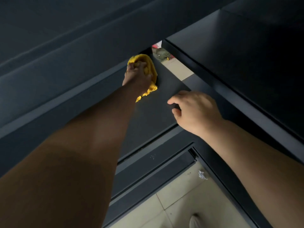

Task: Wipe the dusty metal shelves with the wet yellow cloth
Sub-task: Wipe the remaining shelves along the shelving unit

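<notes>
The left hand is stretched far out at 12 o'clock, its fingers curled tight around the bunched yellow cloth and pressing it onto the dark metal shelf. The cloth's long axis runs roughly 12 to 6, in line with the forearm, with a frayed tail trailing back toward 6 under the wrist. It sits close to the shelf's far end, where a gap at 1 o'clock shows pale floor beyond.

The right hand lies nearer, at 3 o'clock from the cloth and well apart from it. Its fingers are loosely curled and hold nothing, hovering at or just touching the shelf's right part; actual contact cannot be told.

Open room lies from the cloth back toward 6, a bare stretch of shelf ending at the near lip. Toward 12 little surface seems left. Judging from this, a pull stroke toward 6 suits best, with the left hand alone doing it. An upper shelf overhangs at 2 o'clock, limiting any lift.
</notes>
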